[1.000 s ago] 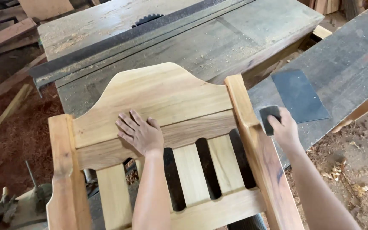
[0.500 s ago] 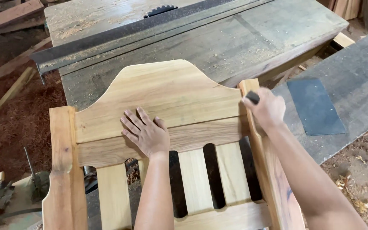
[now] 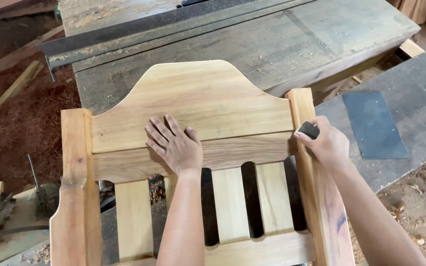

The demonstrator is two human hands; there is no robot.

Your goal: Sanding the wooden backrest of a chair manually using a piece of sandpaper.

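Woodshop, sawdust floor; grey plank saw bench (image 3: 252, 49) w/ metal fence rail (image 3: 139, 30) along far edge.

Item: chair back (image 3: 193, 148), unfinished pale hardwood, leaning on bench's near edge. Arched top panel, cross rail, vertical slats, two posts. Looks stiff, fairly heavy, not fragile; best held by posts or top panel.

Left hand (image 3: 176, 145): flat on panel, fingers spread, gripping nothing.

Right hand (image 3: 326, 143): fingers closed round dark sanding block (image 3: 309, 130), pressed at right post (image 3: 311, 162) nr top.

Also: dark sandpaper sheet (image 3: 374, 125) on side bench (image 3: 415, 88), right.
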